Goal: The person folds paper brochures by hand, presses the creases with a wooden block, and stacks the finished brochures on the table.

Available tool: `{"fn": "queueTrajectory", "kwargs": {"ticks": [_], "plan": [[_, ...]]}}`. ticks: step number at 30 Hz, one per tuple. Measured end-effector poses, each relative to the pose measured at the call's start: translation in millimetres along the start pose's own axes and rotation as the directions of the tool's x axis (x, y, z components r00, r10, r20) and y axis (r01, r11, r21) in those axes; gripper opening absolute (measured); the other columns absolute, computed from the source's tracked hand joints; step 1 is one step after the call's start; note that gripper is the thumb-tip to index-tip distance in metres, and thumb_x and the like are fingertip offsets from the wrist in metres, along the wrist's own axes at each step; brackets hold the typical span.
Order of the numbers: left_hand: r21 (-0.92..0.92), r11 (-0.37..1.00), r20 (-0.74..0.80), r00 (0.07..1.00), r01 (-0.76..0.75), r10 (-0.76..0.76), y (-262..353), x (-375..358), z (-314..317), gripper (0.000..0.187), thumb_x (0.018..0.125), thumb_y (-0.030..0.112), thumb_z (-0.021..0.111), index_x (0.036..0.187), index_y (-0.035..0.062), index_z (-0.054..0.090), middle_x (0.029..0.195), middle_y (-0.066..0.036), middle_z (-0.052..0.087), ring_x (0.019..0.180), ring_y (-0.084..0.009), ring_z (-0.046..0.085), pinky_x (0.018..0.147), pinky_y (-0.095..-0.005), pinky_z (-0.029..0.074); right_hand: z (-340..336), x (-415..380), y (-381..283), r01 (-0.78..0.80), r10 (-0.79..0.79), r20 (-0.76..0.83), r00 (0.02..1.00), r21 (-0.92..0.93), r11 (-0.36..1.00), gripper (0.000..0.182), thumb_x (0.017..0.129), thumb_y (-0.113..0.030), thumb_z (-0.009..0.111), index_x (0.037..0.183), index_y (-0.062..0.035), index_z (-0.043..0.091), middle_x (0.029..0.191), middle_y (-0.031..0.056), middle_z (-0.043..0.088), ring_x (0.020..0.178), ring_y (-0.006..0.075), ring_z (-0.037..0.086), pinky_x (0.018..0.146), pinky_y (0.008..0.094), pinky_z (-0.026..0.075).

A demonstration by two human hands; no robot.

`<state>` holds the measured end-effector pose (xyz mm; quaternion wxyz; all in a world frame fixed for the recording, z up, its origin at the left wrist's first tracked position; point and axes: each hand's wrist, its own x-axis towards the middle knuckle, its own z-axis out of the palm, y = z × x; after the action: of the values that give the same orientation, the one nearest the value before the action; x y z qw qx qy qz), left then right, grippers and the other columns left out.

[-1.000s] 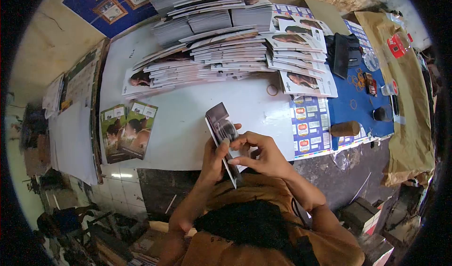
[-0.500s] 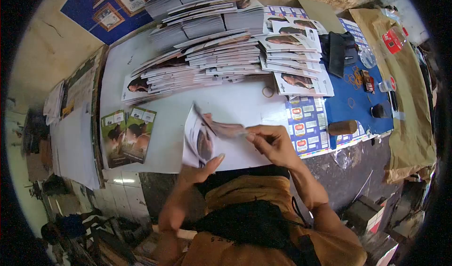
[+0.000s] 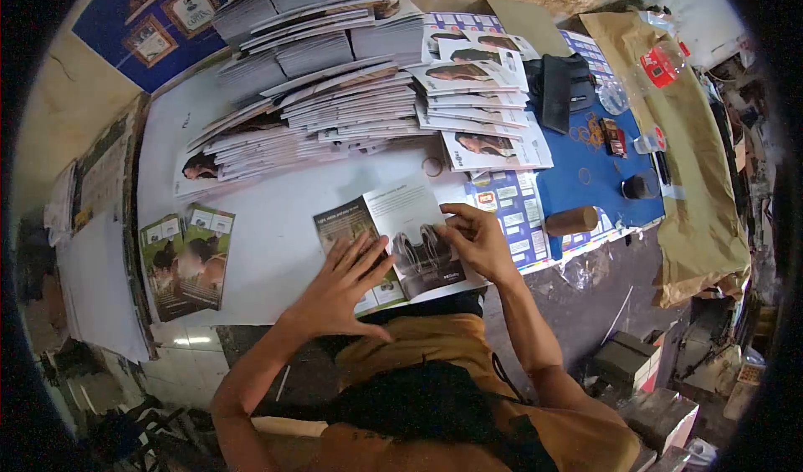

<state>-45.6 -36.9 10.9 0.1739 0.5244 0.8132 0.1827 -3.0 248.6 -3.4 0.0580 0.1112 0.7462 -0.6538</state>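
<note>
From the head view, the glossy, two-page printed brochure, upright and half-folded before, now lies open at the white table's near edge. The left hand spreads, ungripping, over its photo page; the right hand pinches its right edge. Green-and-brown glossy leaflets sit at nine o'clock, thin white-edged booklets pile at eleven.

Here's a bottle on the brown paper, a pouch across the bench, and a dark cup near a cylinder.
</note>
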Motion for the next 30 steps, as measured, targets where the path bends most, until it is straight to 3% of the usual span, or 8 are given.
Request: {"fn": "queueTrajectory", "kwargs": {"ticks": [3, 7, 9, 11, 14, 18, 25, 30], "plan": [[0.076, 0.995, -0.103, 0.993, 0.058, -0.05, 2, 11, 10, 0.093, 0.091, 0.066, 0.053, 0.152, -0.0003, 0.032, 0.162, -0.018, 0.023, 0.15, -0.0389, 0.016, 0.12, -0.0626, 0.009, -2, -9, -21, -0.137, 0.127, 0.055, 0.99, 0.288, 0.948, 0.04, 0.101, -0.023, 0.059, 0.136, -0.0045, 0.055, 0.101, 0.0076, 0.069, 0.083, 0.0119, 0.063, 0.068, 0.0271, 0.054], [0.107, 0.985, -0.202, 0.973, 0.138, -0.115, 4, 19, 23, 0.079, 0.096, 0.053, 0.052, 0.151, -0.0007, 0.033, 0.159, -0.016, 0.031, 0.148, -0.0397, 0.023, 0.119, -0.0636, 0.01, 12, -8, 15, -0.362, 0.297, 0.21, 0.931, 0.623, 0.694, 0.04, 0.104, -0.023, 0.051, 0.14, -0.0059, 0.052, 0.119, 0.0086, 0.062, 0.097, 0.0131, 0.061, 0.076, 0.0282, 0.054], [0.16, 0.973, -0.256, 0.959, 0.168, -0.123, 4, 22, 26, 0.074, 0.097, 0.05, 0.052, 0.148, -0.0008, 0.038, 0.153, -0.016, 0.04, 0.144, -0.0391, 0.029, 0.117, -0.0633, 0.016, 25, -15, 15, -0.13, 0.074, 0.166, 0.983, 0.358, 0.925, 0.042, 0.103, -0.022, 0.052, 0.142, -0.005, 0.051, 0.121, 0.0086, 0.062, 0.096, 0.0156, 0.061, 0.078, 0.0276, 0.052], [0.15, 0.969, -0.311, 0.94, 0.194, -0.14, 3, 23, 29, 0.07, 0.095, 0.044, 0.055, 0.147, -0.0007, 0.04, 0.149, -0.022, 0.043, 0.141, -0.0421, 0.032, 0.115, -0.064, 0.021, 41, -24, -14, 0.056, -0.068, 0.145, 0.987, 0.08, 0.995, 0.048, 0.099, -0.017, 0.059, 0.143, -0.0029, 0.048, 0.118, 0.0115, 0.063, 0.094, 0.024, 0.063, 0.081, 0.0286, 0.051], [-0.016, 0.966, -0.505, 0.832, 0.258, -0.231, -1, 24, 51, 0.074, 0.09, 0.042, 0.06, 0.147, -0.0011, 0.04, 0.149, -0.027, 0.039, 0.14, -0.0461, 0.031, 0.114, -0.0638, 0.022, 59, -20, -16, 0.453, -0.404, 0.213, 0.89, -0.522, 0.723, 0.062, 0.087, -0.018, 0.073, 0.142, -0.0049, 0.049, 0.123, 0.0195, 0.057, 0.111, 0.0351, 0.055, 0.091, 0.0382, 0.047], [-0.154, 0.837, -0.572, 0.644, 0.525, -0.509, 20, 7, 27, 0.075, 0.083, 0.034, 0.069, 0.144, -0.0002, 0.043, 0.151, -0.025, 0.036, 0.143, -0.0458, 0.03, 0.115, -0.0605, 0.025, 74, -16, -15, 0.453, -0.451, 0.21, 0.867, -0.708, 0.541, 0.072, 0.091, -0.039, 0.067, 0.151, -0.0114, 0.039, 0.149, 0.0222, 0.037, 0.13, 0.0401, 0.041, 0.103, 0.0503, 0.037], [0.065, 0.813, -0.501, 0.723, 0.579, -0.475, -1, -26, 49, 0.055, 0.091, 0.018, 0.06, 0.141, -0.0023, 0.048, 0.148, -0.019, 0.047, 0.144, -0.0365, 0.036, 0.116, -0.0522, 0.03, 96, -9, -6, 0.456, -0.392, 0.289, 0.874, -0.768, 0.45, 0.068, 0.097, -0.04, 0.055, 0.154, -0.0093, 0.033, 0.16, 0.0202, 0.025, 0.144, 0.0412, 0.028, 0.112, 0.0544, 0.027], [-0.129, 0.847, -0.575, 0.657, 0.515, -0.487, -7, -30, 44, 0.043, 0.1, 0.016, 0.051, 0.139, -0.0027, 0.052, 0.144, -0.02, 0.052, 0.137, -0.0336, 0.046, 0.113, -0.0462, 0.037, 102, -4, 1, 0.404, -0.352, 0.269, 0.896, -0.823, 0.399, 0.072, 0.096, -0.038, 0.056, 0.155, -0.005, 0.029, 0.161, 0.0192, 0.024, 0.146, 0.0386, 0.026, 0.114, 0.0524, 0.024]]}}
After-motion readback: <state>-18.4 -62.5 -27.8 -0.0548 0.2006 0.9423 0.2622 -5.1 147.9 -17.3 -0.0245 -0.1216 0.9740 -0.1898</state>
